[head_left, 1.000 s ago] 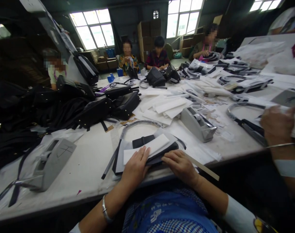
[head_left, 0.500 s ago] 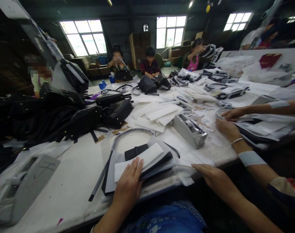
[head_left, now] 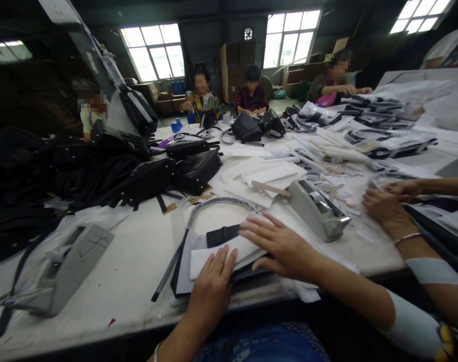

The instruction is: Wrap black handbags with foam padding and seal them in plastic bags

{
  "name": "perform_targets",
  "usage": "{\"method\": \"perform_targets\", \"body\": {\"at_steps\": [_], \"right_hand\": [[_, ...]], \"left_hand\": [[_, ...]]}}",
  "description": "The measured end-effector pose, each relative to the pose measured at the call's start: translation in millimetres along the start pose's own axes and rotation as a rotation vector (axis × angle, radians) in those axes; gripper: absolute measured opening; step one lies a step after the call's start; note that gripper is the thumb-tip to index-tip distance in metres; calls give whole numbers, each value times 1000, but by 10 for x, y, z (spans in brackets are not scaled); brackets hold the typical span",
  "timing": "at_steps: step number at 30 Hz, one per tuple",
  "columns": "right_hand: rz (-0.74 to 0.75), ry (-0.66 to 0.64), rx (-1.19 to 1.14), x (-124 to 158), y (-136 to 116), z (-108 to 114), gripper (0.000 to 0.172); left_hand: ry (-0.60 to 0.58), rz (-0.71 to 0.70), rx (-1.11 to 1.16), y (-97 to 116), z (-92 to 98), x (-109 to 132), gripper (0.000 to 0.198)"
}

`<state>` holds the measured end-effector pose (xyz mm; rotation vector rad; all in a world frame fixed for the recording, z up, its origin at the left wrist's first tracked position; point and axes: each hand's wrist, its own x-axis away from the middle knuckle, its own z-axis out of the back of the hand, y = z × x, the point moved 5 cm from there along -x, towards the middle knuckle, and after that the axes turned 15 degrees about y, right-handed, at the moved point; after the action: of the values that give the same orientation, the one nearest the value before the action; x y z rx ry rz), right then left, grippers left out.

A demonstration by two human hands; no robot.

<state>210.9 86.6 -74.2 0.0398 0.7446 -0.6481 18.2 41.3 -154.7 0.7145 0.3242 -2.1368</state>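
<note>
Tabletop stretches left of the bag; front edge just beside it.

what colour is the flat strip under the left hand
White; the flat strip under the left hand shows in the head view.

Left hand: bare, silver-toned bangle at the wrist below it, narrow and smooth, partly cut off by the frame edge. Right hand: bare too, forearm bare behind it up to a plain cuff, pale bluish white. Past the cuff, farther from that hand: sleeve, dark with yellow patches, pattern too blurred to read. Below both hands: apron, solid blue, pale marking, illegible. Fine blue check along its right side.
</note>
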Motion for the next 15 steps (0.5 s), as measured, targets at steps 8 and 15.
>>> {"method": "perform_targets", "body": {"at_steps": [8, 15], "right_hand": [[-71, 120, 47, 672, -113, -597, 55], [-83, 279, -18, 738, -294, -272, 45]], "left_hand": [[-95, -16, -124, 211, -79, -142, 59], [-44, -26, -58, 230, -118, -132, 52]]}}
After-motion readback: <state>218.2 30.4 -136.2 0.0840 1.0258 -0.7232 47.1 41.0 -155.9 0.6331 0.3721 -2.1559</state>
